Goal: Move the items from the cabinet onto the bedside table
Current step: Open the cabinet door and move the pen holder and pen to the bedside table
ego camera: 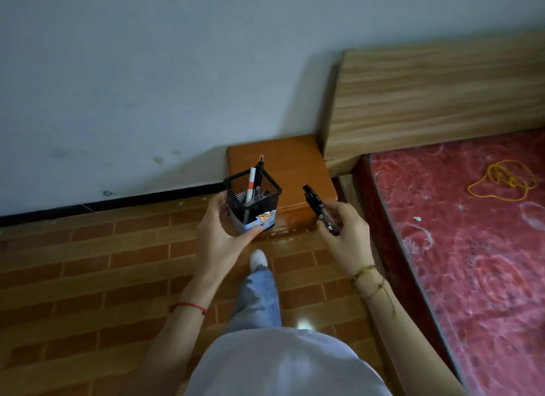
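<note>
My left hand grips a square black mesh pen holder with a cartoon label at its base. Two or three pens stand in it. The holder hangs in the air in front of the orange wooden bedside table, near its front left corner. My right hand holds a bunch of black pens that point up and away from me, just off the table's front right corner. The table top is bare. No cabinet is in view.
The bedside table stands against a white wall, beside a wooden headboard. A bed with a red patterned mattress and a yellow cord lies on the right. My leg and white shoe stand on the brown tiled floor.
</note>
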